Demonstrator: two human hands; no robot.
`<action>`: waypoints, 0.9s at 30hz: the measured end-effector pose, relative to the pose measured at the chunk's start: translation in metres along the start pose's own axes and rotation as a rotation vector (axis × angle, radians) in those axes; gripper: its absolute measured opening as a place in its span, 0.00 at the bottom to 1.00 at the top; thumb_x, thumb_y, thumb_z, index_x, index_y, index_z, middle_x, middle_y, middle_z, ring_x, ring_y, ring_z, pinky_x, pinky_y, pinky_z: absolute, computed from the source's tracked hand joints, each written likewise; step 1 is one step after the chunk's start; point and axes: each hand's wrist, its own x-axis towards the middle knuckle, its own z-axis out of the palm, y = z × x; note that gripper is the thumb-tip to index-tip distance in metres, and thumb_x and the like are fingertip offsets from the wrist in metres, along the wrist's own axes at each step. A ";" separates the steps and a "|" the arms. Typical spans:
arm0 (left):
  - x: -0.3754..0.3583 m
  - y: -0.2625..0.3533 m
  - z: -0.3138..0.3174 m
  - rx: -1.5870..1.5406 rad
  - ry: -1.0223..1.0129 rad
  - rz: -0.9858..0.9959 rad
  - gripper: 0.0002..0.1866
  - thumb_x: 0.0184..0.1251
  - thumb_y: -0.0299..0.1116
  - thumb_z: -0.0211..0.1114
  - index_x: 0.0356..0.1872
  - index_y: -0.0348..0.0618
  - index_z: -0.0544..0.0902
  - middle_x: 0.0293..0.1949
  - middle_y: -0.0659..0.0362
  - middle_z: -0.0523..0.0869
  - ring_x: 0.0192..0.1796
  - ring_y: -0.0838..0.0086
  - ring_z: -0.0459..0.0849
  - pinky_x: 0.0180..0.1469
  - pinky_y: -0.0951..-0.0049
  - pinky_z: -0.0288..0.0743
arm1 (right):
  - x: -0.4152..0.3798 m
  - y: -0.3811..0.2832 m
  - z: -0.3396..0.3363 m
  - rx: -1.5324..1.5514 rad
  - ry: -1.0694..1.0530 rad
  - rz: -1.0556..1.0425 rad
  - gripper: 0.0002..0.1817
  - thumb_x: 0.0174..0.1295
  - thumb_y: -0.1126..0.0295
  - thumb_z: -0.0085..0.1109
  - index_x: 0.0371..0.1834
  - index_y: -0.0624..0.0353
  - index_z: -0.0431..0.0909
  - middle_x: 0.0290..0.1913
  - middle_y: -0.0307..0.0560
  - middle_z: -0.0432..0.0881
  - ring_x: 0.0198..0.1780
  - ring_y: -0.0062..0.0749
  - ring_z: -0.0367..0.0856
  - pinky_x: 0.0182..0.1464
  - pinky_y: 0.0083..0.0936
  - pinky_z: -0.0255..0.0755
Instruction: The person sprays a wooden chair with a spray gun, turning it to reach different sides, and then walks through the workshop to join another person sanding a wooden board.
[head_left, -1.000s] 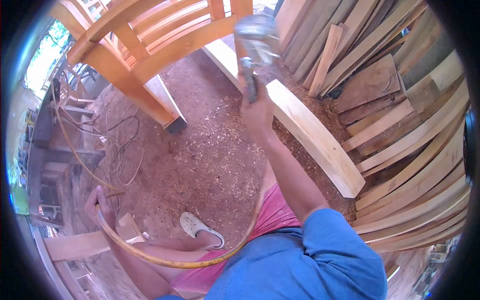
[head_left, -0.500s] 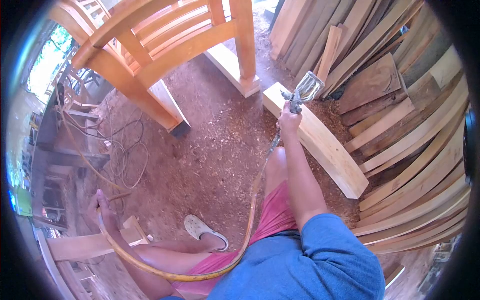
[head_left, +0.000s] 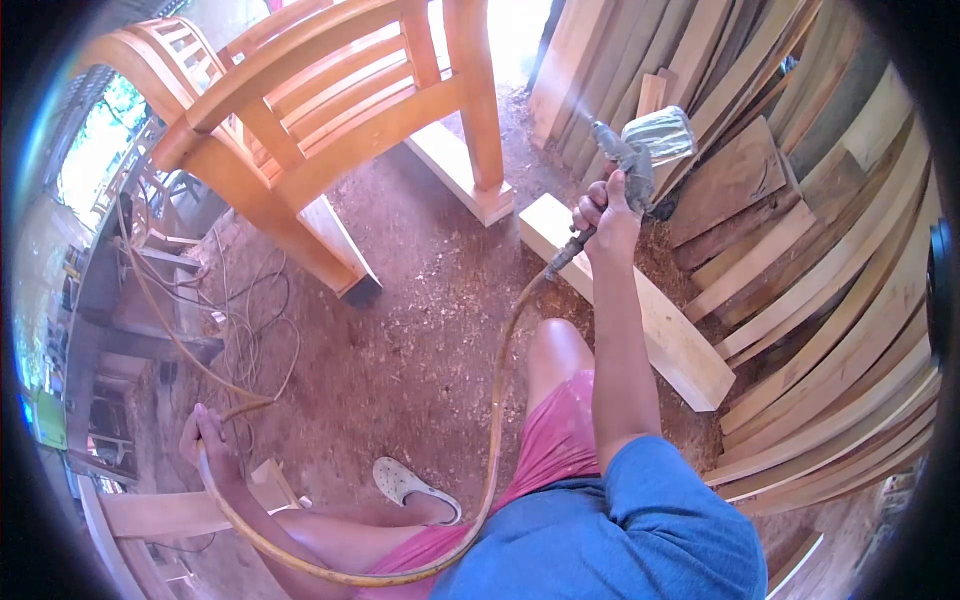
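Note:
My right hand (head_left: 608, 212) is wrapped round the handle of a spray gun (head_left: 632, 165), with its paint-smeared cup (head_left: 662, 137) to the right. A pale mist leaves the nozzle toward the upper left. From the gun's base a yellowish air hose (head_left: 497, 375) loops down across my lap and up to my left hand (head_left: 208, 437), whose fingers are closed round it. To the left of the gun stands an orange-varnished wooden bench (head_left: 370, 125), its legs resting on pale wood beams (head_left: 447, 165). The gun is apart from the bench.
A pale timber block (head_left: 660, 325) lies below the gun. Many boards (head_left: 840, 375) lean and stack along the right side. Tangled hoses (head_left: 245, 330) lie on the shaving-strewn ground (head_left: 400, 300) at left. Near my left arm is a wooden frame (head_left: 150, 515).
My right hand has raised and turned the spray gun so its nozzle points up and left, and mist now shows at its tip. My left hand, still on the hose, has shifted slightly lower.

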 end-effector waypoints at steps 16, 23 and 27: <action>0.001 -0.007 -0.017 0.003 0.053 -0.074 0.22 0.76 0.35 0.56 0.17 0.48 0.66 0.17 0.72 0.64 0.22 0.88 0.60 0.23 0.79 0.50 | -0.028 0.052 0.008 -0.340 0.104 0.026 0.09 0.72 0.62 0.55 0.39 0.54 0.73 0.23 0.37 0.73 0.13 0.18 0.63 0.14 0.22 0.55; 0.004 -0.018 -0.008 0.139 0.065 0.107 0.21 0.72 0.32 0.60 0.17 0.39 0.68 0.18 0.69 0.61 0.23 0.85 0.58 0.24 0.76 0.51 | -0.116 0.048 0.082 -0.184 -0.341 0.061 0.18 0.71 0.60 0.57 0.56 0.59 0.69 0.28 0.39 0.73 0.15 0.16 0.62 0.16 0.17 0.56; -0.002 0.008 0.003 0.170 0.043 0.223 0.21 0.71 0.32 0.60 0.17 0.38 0.66 0.16 0.67 0.62 0.21 0.82 0.60 0.23 0.72 0.53 | -0.149 0.049 0.119 -0.384 -0.726 -0.134 0.29 0.71 0.55 0.56 0.67 0.61 0.61 0.31 0.43 0.76 0.16 0.14 0.60 0.17 0.17 0.57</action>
